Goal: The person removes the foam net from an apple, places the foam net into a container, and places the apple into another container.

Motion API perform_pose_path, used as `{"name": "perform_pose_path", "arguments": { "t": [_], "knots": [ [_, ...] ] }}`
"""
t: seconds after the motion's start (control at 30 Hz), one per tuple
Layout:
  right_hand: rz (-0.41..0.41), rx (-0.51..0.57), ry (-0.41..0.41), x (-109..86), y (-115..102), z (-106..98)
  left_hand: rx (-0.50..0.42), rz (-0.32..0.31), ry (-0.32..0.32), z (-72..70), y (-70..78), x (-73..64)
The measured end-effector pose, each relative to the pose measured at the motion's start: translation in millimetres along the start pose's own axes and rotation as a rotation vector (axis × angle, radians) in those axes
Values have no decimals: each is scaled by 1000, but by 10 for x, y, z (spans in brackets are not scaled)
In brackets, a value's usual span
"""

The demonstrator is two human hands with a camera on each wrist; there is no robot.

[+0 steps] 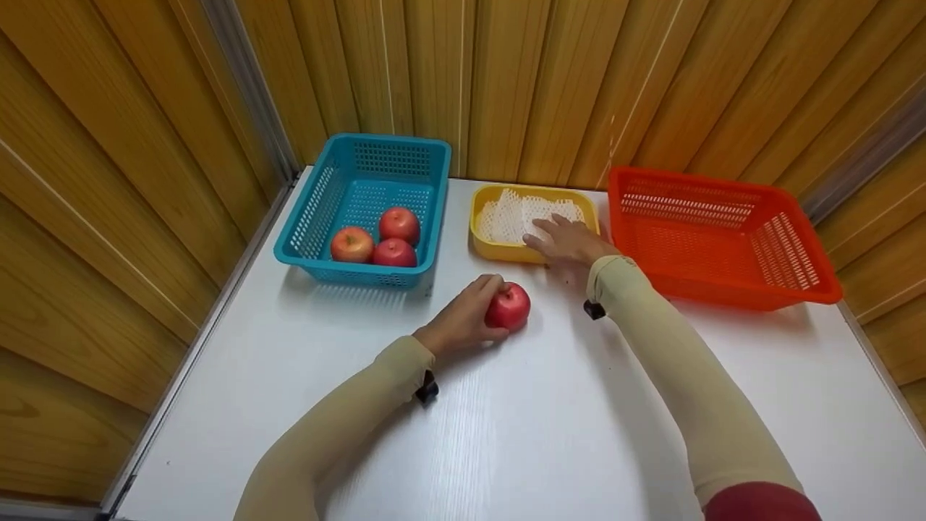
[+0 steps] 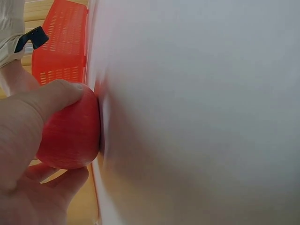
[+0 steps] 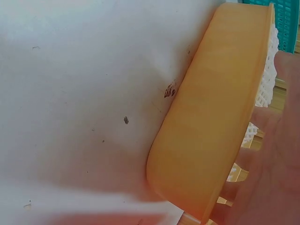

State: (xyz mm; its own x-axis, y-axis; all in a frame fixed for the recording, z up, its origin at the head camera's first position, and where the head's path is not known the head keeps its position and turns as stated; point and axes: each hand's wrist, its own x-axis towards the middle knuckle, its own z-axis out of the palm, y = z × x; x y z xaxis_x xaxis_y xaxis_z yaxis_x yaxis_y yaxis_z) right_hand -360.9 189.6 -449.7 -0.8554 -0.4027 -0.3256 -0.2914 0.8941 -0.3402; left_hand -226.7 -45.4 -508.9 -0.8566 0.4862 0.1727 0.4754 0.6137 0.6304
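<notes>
My left hand grips a red apple on the white table, thumb on the near side and fingers over the far side. In the left wrist view the same apple sits at the tabletop between thumb and fingers. Over the yellow basin my right hand reaches with spread fingers, the tips at the white foam net sleeves inside. From the right wrist, the basin's side wall fills the middle, and the fingers pass over its rim to the white netting.
A blue basket at the back left holds three apples. To the right of the basin stands an orange-red basket. Wood-panelled walls close off the back and sides of the table.
</notes>
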Motion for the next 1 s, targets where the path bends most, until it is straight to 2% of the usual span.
{"name": "perform_pose_path", "arguments": {
  "t": [0.27,0.53,0.73,1.0],
  "knots": [
    [-86,-58,203,26,27,-3,43,-17,5,-4,25,2],
    [-118,-36,291,-12,56,51,42,56,39,-81,34,-1],
    [-134,-70,335,-30,37,133,72,102,86,-233,72,-13],
    [-169,-57,365,-51,-2,240,68,189,190,-521,92,-34]
  ]
}}
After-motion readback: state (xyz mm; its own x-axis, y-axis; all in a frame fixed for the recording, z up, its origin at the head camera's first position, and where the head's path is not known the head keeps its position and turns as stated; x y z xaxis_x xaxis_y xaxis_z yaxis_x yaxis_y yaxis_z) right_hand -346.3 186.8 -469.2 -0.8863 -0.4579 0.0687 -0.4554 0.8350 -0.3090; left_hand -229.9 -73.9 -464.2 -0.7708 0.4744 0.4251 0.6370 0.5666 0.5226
